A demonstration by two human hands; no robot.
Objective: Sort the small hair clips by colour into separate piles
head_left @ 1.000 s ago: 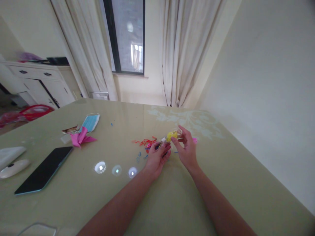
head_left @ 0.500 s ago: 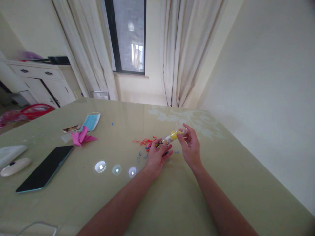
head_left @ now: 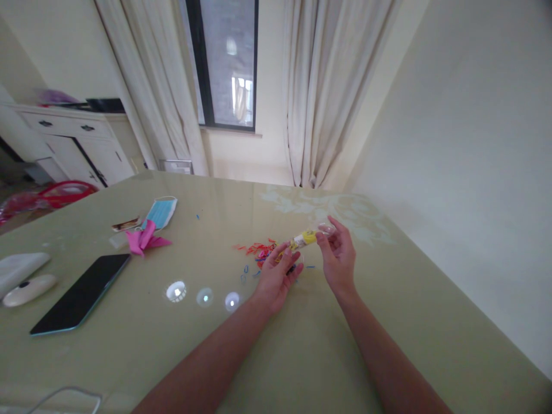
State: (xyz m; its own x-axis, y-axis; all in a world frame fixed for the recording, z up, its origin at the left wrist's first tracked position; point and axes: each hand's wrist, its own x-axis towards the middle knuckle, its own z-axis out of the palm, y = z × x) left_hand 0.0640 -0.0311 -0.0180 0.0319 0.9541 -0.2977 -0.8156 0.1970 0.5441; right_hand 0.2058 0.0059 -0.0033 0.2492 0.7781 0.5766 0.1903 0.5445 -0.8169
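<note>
Between my hands stretches a narrow see-through plastic tube or sleeve [head_left: 303,239] with yellow and white stuff inside; its exact kind is unclear. Closed around its lower left end, my left hand [head_left: 276,279] hides that part. My right hand [head_left: 338,259] pinches the clear upper right end between thumb and fingers. A loose heap of small red bands [head_left: 257,249], which look like rubber bands, lies just beyond my left hand, mixed with pink and dark bits. A few blue bands [head_left: 246,269] are scattered beside the heap.
On the table [head_left: 207,351] at left lie a black-screened phone or tablet [head_left: 81,294], a white mouse-like object [head_left: 29,290], folded pink paper [head_left: 147,239] and a blue face mask [head_left: 160,213]. A white cable [head_left: 66,391] curves at the near left edge. A wall rises at right.
My right hand has moved right, away from my left, and more of the clear tube shows between them. My left hand has stayed nearly in place. The view has shifted slightly.
</note>
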